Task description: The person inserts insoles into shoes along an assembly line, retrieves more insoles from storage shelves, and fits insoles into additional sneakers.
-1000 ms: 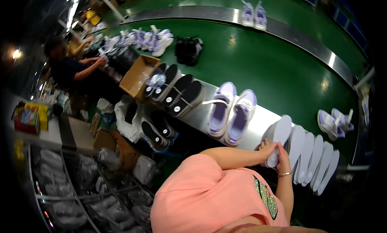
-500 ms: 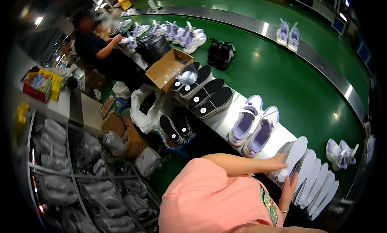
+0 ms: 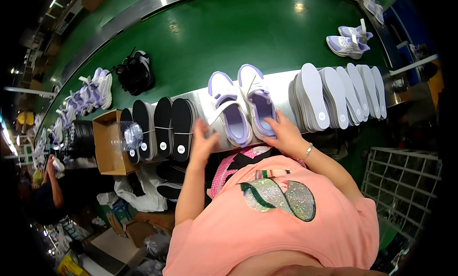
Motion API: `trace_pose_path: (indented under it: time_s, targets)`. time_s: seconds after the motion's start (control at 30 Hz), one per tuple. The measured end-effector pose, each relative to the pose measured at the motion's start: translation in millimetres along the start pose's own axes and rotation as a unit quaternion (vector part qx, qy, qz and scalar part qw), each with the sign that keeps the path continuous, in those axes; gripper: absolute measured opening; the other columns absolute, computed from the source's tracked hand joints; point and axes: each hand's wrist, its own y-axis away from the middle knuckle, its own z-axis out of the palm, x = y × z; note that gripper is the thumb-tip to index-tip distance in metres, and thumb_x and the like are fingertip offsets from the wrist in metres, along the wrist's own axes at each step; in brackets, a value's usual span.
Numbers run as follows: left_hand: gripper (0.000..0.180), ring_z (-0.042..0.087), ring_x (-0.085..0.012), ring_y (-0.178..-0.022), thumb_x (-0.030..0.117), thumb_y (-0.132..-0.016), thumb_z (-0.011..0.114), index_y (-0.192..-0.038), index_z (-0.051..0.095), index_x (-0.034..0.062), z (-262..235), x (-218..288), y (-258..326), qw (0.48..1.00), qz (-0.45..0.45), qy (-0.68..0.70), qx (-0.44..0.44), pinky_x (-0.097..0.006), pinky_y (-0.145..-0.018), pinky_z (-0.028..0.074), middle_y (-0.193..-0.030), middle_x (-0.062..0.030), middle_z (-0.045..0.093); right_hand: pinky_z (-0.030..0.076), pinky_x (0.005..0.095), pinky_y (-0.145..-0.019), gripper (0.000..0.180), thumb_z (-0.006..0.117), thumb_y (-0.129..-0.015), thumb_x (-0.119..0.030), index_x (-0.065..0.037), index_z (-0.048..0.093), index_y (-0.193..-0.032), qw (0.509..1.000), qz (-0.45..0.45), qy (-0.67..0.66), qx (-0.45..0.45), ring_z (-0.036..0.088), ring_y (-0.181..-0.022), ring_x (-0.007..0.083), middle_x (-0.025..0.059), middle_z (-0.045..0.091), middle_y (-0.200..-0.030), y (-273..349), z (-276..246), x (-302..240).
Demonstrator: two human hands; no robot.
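Right hand [image 3: 285, 132] now off white insoles [image 3: 329, 97], onto lilac shoe [image 3: 257, 99].

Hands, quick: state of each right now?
Left hand: open, fingers spread, holding nothing, beside the left shoe.
Right hand: open, resting on the right shoe, not gripping.
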Motion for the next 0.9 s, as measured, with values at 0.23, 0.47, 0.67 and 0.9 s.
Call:
trace_pose_path:
  time_s: [0.23,0.47,0.67,0.9]
  targets:
    - [0.056,0.05,-0.0237,-0.08,0.015,-0.067,0.06,-0.113,0.036,-0.0065,58,-37,-62,0.986,0.086,-0.122,-0.07,-0.03,-0.07,0.041,-0.098,-0.0174,0.045,0.045,0.0382,-0.07,0.026,0.06,-0.065,-0.027,-0.002,0.058,-0.075,0.993,0.101,0.033,0.053,0.054,-0.079,0.0401,0.0288,0.037,-0.117,-22,11,22]
    - [0.053,0.039,-0.0279,-0.104,0.014,-0.072,0.058,-0.118,0.035,0.0006,63,11,-92,0.97,0.231,-0.076,-0.015,-0.035,-0.088,0.032,-0.113,-0.0178,0.04,0.039,0.0364,-0.082,0.033,0.058,-0.072,-0.03,-0.003,0.056,-0.091,0.992,0.064,-0.011,0.105,0.048,-0.098,0.033,0.0227,0.046,-0.111,-24,-24,43]
    - [0.02,0.052,-0.0127,-0.072,0.017,-0.082,0.051,-0.095,0.054,0.0012,73,38,-119,0.988,0.146,-0.028,-0.035,-0.025,-0.066,0.043,-0.079,-0.0066,0.057,0.043,0.0349,-0.071,0.015,0.055,-0.074,-0.013,-0.002,0.056,-0.083,0.96,0.097,0.026,0.261,0.053,-0.082,0.0295,0.0127,0.057,-0.086,-5,-57,73]
    - [0.021,0.045,-0.007,-0.06,0.021,-0.082,0.051,-0.089,0.053,0.0011,70,17,-128,0.992,0.127,-0.003,-0.023,-0.021,-0.052,0.038,-0.07,-0.0018,0.051,0.043,0.0368,-0.066,0.014,0.054,-0.074,-0.016,-0.003,0.058,-0.077,0.956,0.096,0.06,0.27,0.054,-0.074,0.0293,0.0116,0.058,-0.077,3,-59,97]
